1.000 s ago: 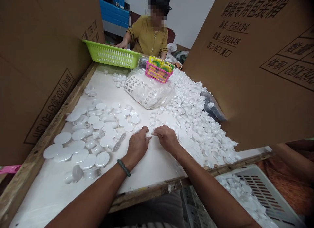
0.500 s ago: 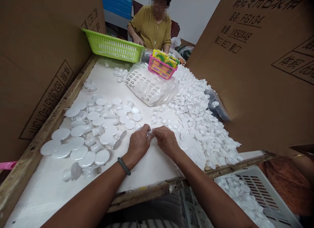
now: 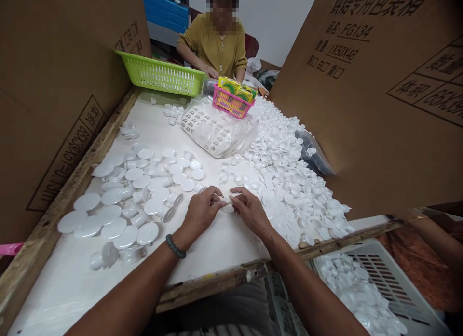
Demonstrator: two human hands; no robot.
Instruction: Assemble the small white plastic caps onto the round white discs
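Note:
Over the near middle of the white tabletop, my left hand [image 3: 203,209] and my right hand [image 3: 250,211] face each other. A small white plastic piece [image 3: 227,208] with a round disc is pinched between their fingertips, partly covered by them. On the left lies a cluster of larger white disc-topped plastic pieces [image 3: 126,235], some upside down, others on their sides. To the right spreads a heap of small white plastic parts [image 3: 285,167]. A few of these small parts lie just beyond my fingers.
Behind lie a clear plastic bag [image 3: 217,128] with printed sheets, a pink basket [image 3: 231,104] of yellow boxes and a green basket [image 3: 162,78]. Tall cardboard boxes [image 3: 379,133] flank the table. A co-worker [image 3: 217,47] sits opposite; another person's arm [image 3: 430,230] and a grey crate [image 3: 394,283] are at right.
My fingers have opened out a little from a tight pinch, so more of the white piece shows between them. The view has shifted slightly. Another person's arm now reaches in at right.

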